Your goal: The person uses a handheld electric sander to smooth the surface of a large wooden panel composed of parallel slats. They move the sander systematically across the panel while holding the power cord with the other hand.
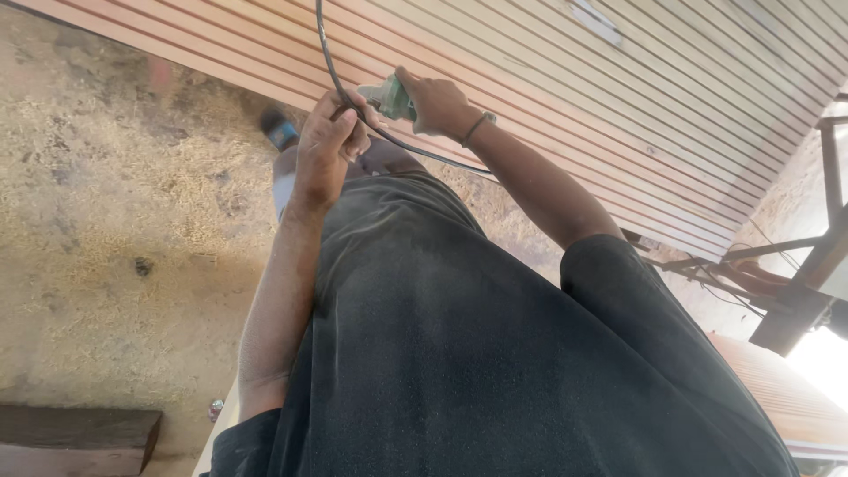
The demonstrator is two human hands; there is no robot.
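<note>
Gripping a green power tool [389, 97], the right hand [437, 104] was closed around its body just above the ribbed wooden panel [636, 97]. The left hand [325, 150] was shut on the black cable [329, 62], which ran up out of view and curved back beneath the right forearm. The wearer's dark shirt [459, 353] blocked most of the lower view. A sawdust-strewn floor [115, 203] lay to the left, with a dark timber block [75, 437] at the corner and a wooden frame [795, 274] on the right.
</note>
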